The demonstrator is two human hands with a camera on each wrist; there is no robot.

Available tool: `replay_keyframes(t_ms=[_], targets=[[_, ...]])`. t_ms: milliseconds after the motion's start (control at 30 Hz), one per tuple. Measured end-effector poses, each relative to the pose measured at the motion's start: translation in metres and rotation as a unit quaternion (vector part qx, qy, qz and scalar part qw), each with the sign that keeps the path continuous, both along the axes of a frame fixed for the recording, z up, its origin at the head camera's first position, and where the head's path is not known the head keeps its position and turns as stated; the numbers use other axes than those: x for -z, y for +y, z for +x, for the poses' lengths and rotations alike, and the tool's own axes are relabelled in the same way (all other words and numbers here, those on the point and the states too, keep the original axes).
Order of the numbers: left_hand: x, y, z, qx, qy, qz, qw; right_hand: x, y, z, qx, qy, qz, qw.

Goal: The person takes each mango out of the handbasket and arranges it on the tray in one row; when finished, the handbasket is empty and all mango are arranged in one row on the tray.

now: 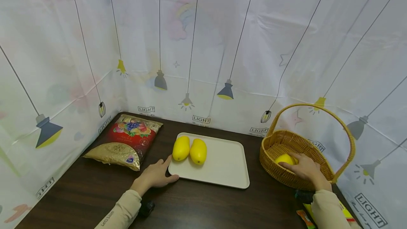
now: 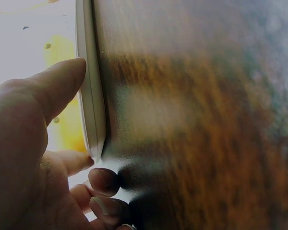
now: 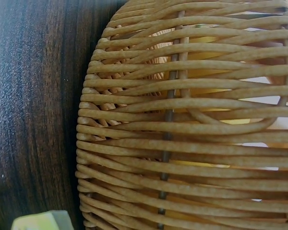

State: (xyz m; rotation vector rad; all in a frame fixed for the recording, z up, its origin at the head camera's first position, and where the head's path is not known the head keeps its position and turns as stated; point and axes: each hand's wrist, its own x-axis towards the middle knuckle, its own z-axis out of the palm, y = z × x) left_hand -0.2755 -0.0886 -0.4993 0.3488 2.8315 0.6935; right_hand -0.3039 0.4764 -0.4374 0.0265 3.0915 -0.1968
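The table (image 1: 203, 204) runs beneath everything. At its right stands the basket (image 1: 275, 172), handle arching up; across at the left lies the bag (image 1: 127, 139), and between the two the tray (image 1: 219, 158), its long sides running left to right. My right hand (image 1: 303, 167) reaches inside the basket, thumb and forefinger closed about the fruit (image 1: 283, 158); how firmly, I cannot tell. My left hand (image 1: 155, 174) is spread at the tray's near left corner, thumb on the near edge, well apart from the basket, so my right is the nearer to that fruit. The tray lies to the left of my right-hand grip, with the basket's wall between. My hand covers too much of the held fruit to read its long axis. The tray fruits (image 1: 198, 152) sit side by side at the left end, long axes pointing roughly away from me.
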Motion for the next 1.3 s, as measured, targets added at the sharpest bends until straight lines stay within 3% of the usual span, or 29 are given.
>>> replay_keyframes(t_ms=[367,1300], targets=[[0.000,0.000,0.001,-0.001,-0.003,0.003,1.0000,-0.005,-0.004,0.010,-0.017,0.052,-0.054,0.9970],[0.001,-0.001,-0.001,0.007,0.004,-0.003,1.0000,-0.034,-0.024,0.017,-0.040,0.104,-0.076,0.9909]])
